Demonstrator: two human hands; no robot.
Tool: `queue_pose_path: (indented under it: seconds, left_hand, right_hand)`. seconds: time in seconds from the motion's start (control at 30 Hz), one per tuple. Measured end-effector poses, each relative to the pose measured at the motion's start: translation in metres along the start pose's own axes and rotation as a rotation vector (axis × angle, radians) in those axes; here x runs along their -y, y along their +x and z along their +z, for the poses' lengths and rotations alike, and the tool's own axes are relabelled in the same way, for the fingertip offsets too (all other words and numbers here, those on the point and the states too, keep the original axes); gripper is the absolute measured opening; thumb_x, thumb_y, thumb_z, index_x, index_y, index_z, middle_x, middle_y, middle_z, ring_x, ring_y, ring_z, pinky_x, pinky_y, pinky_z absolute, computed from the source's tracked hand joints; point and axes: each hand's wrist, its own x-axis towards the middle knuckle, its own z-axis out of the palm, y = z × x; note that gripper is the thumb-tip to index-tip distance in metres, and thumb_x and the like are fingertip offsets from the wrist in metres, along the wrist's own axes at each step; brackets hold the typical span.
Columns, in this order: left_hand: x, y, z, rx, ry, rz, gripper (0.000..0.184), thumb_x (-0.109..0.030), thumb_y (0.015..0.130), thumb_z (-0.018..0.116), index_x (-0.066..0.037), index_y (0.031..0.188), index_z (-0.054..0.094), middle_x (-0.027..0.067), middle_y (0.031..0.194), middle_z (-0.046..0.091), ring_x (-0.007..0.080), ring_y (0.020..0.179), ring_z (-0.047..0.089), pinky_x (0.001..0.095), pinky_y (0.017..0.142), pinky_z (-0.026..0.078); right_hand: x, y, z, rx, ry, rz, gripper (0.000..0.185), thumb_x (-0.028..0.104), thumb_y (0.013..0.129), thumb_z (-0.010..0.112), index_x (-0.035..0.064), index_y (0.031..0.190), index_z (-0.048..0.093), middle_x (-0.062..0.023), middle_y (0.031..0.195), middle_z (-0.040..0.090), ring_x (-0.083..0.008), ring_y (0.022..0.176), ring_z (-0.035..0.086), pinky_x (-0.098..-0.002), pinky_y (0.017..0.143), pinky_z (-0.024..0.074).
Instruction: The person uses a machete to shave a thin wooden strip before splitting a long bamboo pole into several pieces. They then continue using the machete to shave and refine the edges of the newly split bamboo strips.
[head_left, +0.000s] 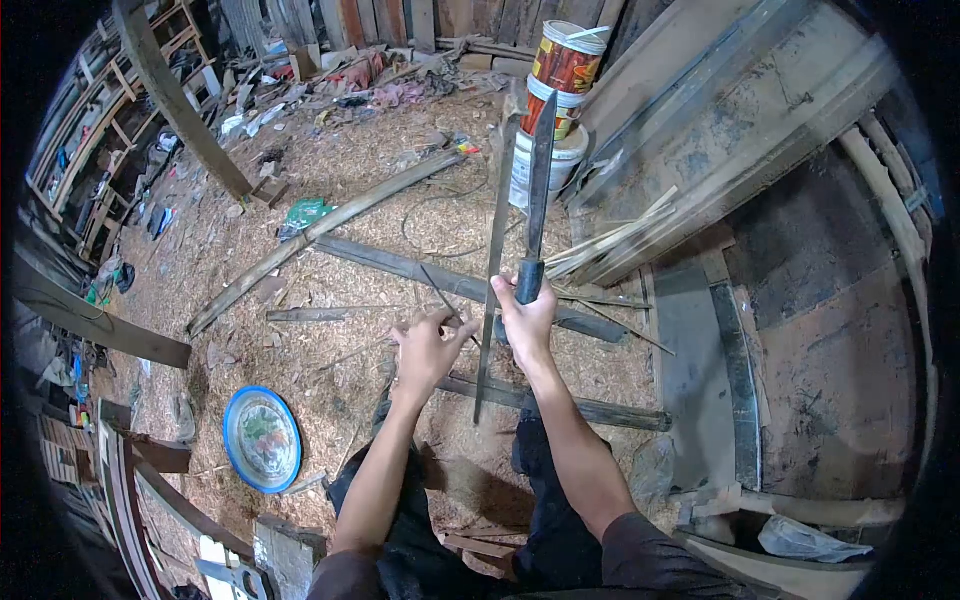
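Observation:
A machete (541,170) with a long dark blade points up and away from me, and my right hand (528,315) is closed around its black handle (529,281). Just left of that hand runs a long narrow wooden strip (497,235), close by the thumb; I cannot tell whether the thumb presses on it. My left hand (428,352) is lower and to the left, its fingers pinched on a thin dark stick (438,290). A small gap separates the left fingertips from the long strip.
Wooden beams (400,262) lie across the shaving-covered floor. Stacked buckets (568,60) stand at the back, beside leaning boards (740,150). Thin pale strips (620,235) rest against the boards. A blue-rimmed round tray (232,462) is at left. Wooden posts (185,110) rise on the left.

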Motion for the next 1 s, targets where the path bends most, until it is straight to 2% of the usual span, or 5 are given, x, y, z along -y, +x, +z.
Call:
queue_pose_path:
  seconds: [0.23,0.73,0.8,0.83,1.0]
  left_hand:
    - [-0.001,-0.001,0.018,-0.087,-0.147,0.006,0.027,-0.032,0.094,0.071,-0.007,0.097,0.077,0.0118,0.077,0.074,0.0313,0.078,0.07,0.0483,0.094,0.031]
    - [0.006,0.017,-0.015,-0.399,-0.181,-0.022,0.025,-0.021,0.102,0.06,-0.002,0.098,0.076,0.014,0.073,0.07,0.0279,0.068,0.062,0.0522,0.095,0.031]
    - [0.004,0.017,-0.022,-0.518,-0.277,-0.095,0.028,-0.022,0.102,0.062,0.003,0.101,0.075,0.0125,0.065,0.067,0.0218,0.062,0.06,0.0474,0.086,0.04]
    - [-0.007,0.012,-0.038,-0.425,-0.381,-0.155,0.03,-0.022,0.102,0.064,0.007,0.102,0.074,0.0122,0.06,0.063,0.0163,0.057,0.056,0.0383,0.067,0.045]
    - [0.004,0.016,-0.034,-0.516,-0.377,-0.089,0.033,-0.022,0.101,0.066,0.01,0.104,0.073,0.0146,0.066,0.067,0.0154,0.059,0.058,0.0347,0.057,0.045]
  right_hand:
    - [0.005,0.0,-0.006,-0.01,0.101,0.094,0.024,0.015,0.091,0.082,0.0053,0.099,0.062,0.0004,0.084,0.067,-0.003,0.057,0.052,-0.0226,0.046,0.0409]
    - [0.012,-0.011,-0.012,0.197,0.079,0.182,0.024,0.015,0.093,0.079,-0.0005,0.107,0.067,-0.0085,0.102,0.076,-0.003,0.056,0.051,-0.023,0.048,0.0412]
    - [0.009,-0.014,-0.01,0.26,-0.041,0.248,0.028,0.014,0.091,0.08,-0.0027,0.11,0.069,-0.0114,0.104,0.077,-0.0118,0.086,0.07,-0.0285,0.073,0.0562]
    - [0.008,-0.017,-0.008,0.281,-0.055,0.248,0.026,0.015,0.09,0.081,-0.0037,0.106,0.073,-0.0116,0.099,0.078,-0.0147,0.084,0.072,-0.0302,0.075,0.0559]
    - [-0.006,-0.033,0.008,0.319,-0.103,0.179,0.023,0.018,0.088,0.082,-0.0029,0.097,0.077,-0.0108,0.088,0.077,-0.0176,0.077,0.071,-0.0315,0.071,0.0543]
